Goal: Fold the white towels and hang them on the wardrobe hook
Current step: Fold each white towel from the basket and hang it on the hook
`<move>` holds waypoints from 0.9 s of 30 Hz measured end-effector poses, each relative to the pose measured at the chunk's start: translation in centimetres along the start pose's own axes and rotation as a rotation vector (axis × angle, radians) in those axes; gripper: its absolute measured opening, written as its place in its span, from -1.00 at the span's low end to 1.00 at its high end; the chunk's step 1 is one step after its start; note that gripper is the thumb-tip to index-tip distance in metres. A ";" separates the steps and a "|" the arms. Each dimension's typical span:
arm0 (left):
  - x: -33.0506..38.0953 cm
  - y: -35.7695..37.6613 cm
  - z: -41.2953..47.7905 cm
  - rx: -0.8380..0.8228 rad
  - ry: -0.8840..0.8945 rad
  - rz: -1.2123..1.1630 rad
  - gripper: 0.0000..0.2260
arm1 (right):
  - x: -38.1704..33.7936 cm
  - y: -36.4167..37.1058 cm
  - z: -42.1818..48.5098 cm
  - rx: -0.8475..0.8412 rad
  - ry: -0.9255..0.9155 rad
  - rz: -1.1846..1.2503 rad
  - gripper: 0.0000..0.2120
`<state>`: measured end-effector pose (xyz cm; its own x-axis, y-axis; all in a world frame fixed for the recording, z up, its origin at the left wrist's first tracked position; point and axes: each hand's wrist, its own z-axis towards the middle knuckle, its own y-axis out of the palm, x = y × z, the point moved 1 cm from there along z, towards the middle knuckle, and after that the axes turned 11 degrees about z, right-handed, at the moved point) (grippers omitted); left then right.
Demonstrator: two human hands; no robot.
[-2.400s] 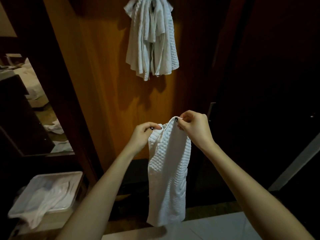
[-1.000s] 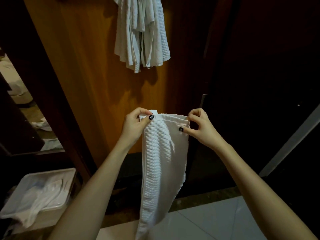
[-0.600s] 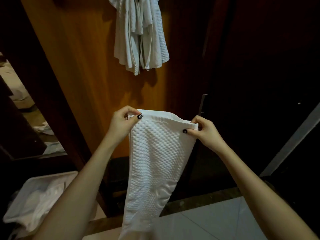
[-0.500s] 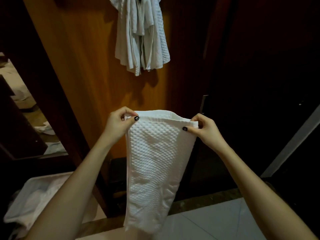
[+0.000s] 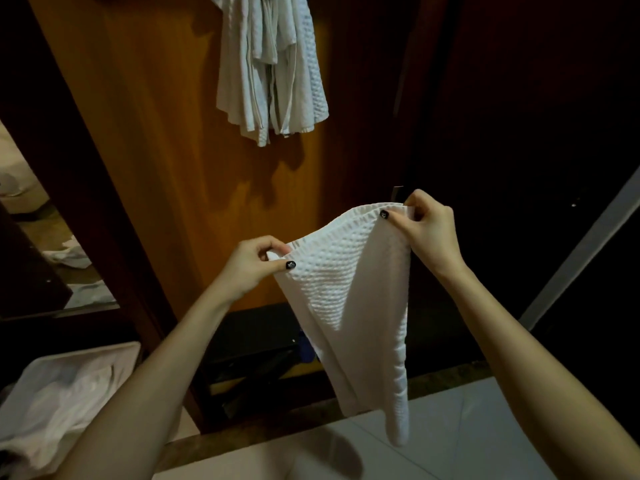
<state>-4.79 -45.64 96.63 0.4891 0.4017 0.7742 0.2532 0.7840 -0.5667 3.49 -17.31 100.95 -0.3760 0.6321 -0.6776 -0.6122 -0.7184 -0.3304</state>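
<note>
I hold a white waffle-textured towel (image 5: 349,299) up in front of the wooden wardrobe door (image 5: 166,161). My left hand (image 5: 252,265) pinches its top left corner. My right hand (image 5: 429,226) pinches the top right corner, higher than the left. The towel hangs down in a long folded strip, its lower end near the floor tiles. Several white towels (image 5: 270,71) hang bunched at the top of the door; the hook itself is hidden.
A white tray with crumpled cloth (image 5: 59,393) sits low at the left. A mirror (image 5: 38,237) on the left reflects the room. Dark wardrobe panels (image 5: 519,133) fill the right. Light floor tiles (image 5: 450,438) lie below.
My hands have spread the towel's top edge wider, then my right hand rose and my left dropped, tilting the edge. The view shifted slightly right.
</note>
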 end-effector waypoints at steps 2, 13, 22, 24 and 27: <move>0.1 0.6 0.4 0.027 0.008 0.037 -0.87 | 0.0 -0.5 -0.1 -0.014 0.022 -0.005 -0.68; -0.6 -0.2 3.3 0.178 -0.006 0.101 -0.88 | 1.5 -2.5 -1.3 -0.445 0.162 -0.067 -0.71; -1.6 -2.6 2.6 0.344 -0.153 -0.211 -0.88 | 1.0 0.1 -1.9 -0.555 0.196 -0.038 -0.86; -1.7 -3.6 2.2 0.360 -0.161 -0.216 -0.88 | 0.5 0.7 -1.8 -0.580 0.176 -0.057 -0.84; -1.6 -5.3 1.6 0.375 -0.147 -0.182 -0.86 | 0.1 1.4 -2.1 -0.604 0.137 -0.075 -0.82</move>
<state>-8.21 -49.68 98.81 0.3341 0.2828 0.8991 -0.0091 0.9548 -0.2970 4.05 -18.83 99.03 -0.2303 0.6726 -0.7032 -0.1163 -0.7365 -0.6664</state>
